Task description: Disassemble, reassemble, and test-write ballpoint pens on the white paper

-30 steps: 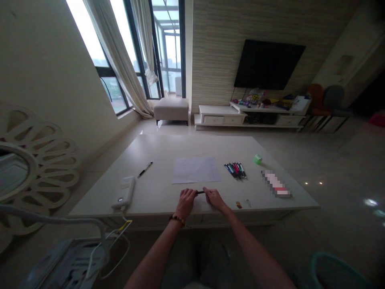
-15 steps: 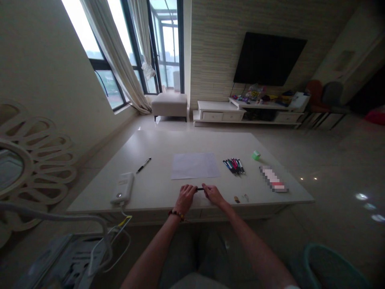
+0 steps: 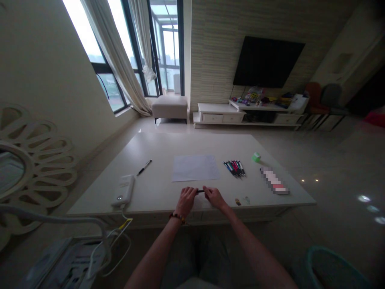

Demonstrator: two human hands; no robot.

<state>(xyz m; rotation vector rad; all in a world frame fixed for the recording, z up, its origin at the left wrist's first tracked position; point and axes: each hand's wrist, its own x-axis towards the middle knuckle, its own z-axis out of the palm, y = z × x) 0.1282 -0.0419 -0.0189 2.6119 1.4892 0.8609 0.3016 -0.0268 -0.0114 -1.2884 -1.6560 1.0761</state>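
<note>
My left hand [image 3: 187, 199] and my right hand [image 3: 214, 196] meet close to the table's front edge. Between them runs a short dark pen [image 3: 200, 191], gripped at one end by each hand; the fingers cover most of it. Just beyond lie sheets of white paper [image 3: 195, 168]. Right of the paper is a bunch of several pens [image 3: 234, 168] with dark, red and green parts. A single black-and-silver pen [image 3: 144, 167] rests off to the left. Two small items, one brown [image 3: 238, 202] and one pale [image 3: 247, 199], sit right of my right hand.
The white table [image 3: 162, 144] also carries a white power bank-like box [image 3: 124, 190] with a cable, a small green block [image 3: 256, 157] and a blurred-out pink-and-white item [image 3: 274, 181]. A teal basket [image 3: 319, 257] stands at lower right, a trolley [image 3: 69, 257] at lower left.
The whole view has shifted slightly, with the scene a little lower. Both hands keep their hold on the dark pen, with hardly any visible movement relative to the table.
</note>
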